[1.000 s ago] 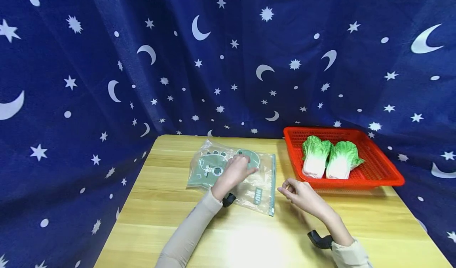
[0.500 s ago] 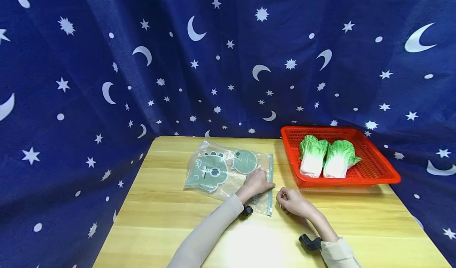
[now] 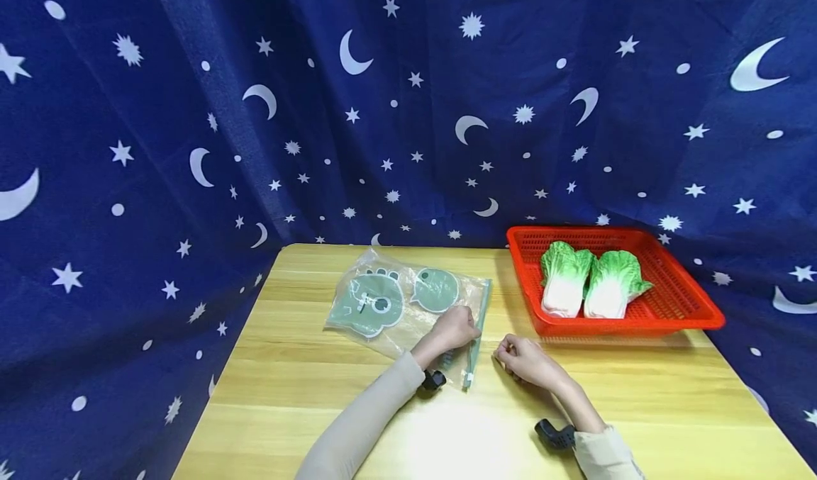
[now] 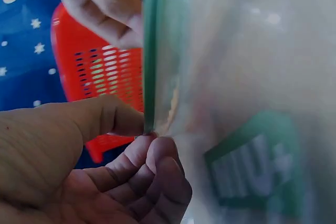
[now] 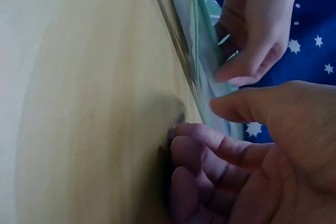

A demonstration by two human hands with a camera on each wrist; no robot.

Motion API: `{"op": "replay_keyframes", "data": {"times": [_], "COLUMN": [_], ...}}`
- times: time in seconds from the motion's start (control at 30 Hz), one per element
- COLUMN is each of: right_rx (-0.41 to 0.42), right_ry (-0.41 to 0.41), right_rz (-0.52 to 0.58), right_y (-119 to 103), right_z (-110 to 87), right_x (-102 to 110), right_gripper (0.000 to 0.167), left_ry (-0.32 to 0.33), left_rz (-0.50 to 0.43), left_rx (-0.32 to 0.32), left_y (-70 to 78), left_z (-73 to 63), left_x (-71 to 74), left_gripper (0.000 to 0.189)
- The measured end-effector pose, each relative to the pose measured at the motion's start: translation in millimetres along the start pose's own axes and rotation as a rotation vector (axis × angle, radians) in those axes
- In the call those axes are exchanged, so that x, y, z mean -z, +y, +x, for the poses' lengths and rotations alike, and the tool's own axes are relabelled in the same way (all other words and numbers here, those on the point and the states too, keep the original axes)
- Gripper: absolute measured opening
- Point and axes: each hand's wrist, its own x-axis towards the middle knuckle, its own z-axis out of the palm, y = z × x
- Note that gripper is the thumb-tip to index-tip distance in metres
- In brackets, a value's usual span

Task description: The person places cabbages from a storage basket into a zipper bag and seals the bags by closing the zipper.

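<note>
A clear zip bag (image 3: pixel 408 322) with green cartoon prints and a green zip strip (image 3: pixel 479 331) lies on the table. My left hand (image 3: pixel 452 330) pinches the bag at its zip edge, thumb against forefinger, as the left wrist view shows; the strip (image 4: pixel 150 56) is lifted there. The white slider (image 3: pixel 469 379) sits at the strip's near end. To the right of the bag, my right hand (image 3: pixel 530 363) rests low over the table, fingers loosely curled. In the right wrist view its thumb and fingers (image 5: pixel 202 145) stand apart with nothing between them.
A red plastic basket (image 3: pixel 692 317) stands at the back right with two Chinese cabbages, one on the left (image 3: pixel 564 285) and one on the right (image 3: pixel 609 288). Behind the wooden table (image 3: pixel 306 388) hangs a dark blue curtain (image 3: pixel 421 111) with moons and stars.
My left hand has moved right across the bag to its zip edge and taken hold of it. The edge has lifted and shifted slightly left. My right hand has lowered a little.
</note>
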Motion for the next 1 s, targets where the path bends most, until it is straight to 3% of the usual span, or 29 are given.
{"op": "replay_keyframes", "data": {"times": [0.07, 0.2, 0.43, 0.6, 0.77, 0.83, 1.0], "right_rx": [-0.013, -0.057, -0.171, -0.177, -0.189, -0.186, -0.190], "right_ry": [-0.008, 0.002, 0.077, 0.163, 0.217, 0.242, 0.276], "right_rz": [0.037, 0.137, 0.438, 0.538, 0.676, 0.703, 0.746], "right_y": [-2, -10, -27, -39, -45, -47, -50], "right_z": [2.9, 12.6, 36.3, 51.0, 61.7, 65.1, 70.1], "right_x": [1, -1, -10, -16, -20, -21, -25], "right_gripper": [0.017, 0.026, 0.039, 0.037, 0.029, 0.026, 0.020], "left_ry": [-0.004, 0.022, 0.123, 0.180, 0.224, 0.276, 0.483], "left_rz": [-0.080, -0.130, -0.094, -0.084, -0.119, -0.153, -0.256], "left_rx": [0.013, 0.005, -0.051, -0.084, -0.059, -0.036, -0.005], "left_y": [-0.1, 2.1, 9.9, 16.4, 18.6, 17.3, 11.6], "left_z": [-2.1, -5.8, -15.3, -24.0, -28.9, -30.7, -35.0], "left_x": [8.2, 27.2, 59.6, 77.3, 92.0, 98.5, 117.9], "left_gripper": [0.025, 0.020, 0.017, 0.013, 0.011, 0.011, 0.007]}}
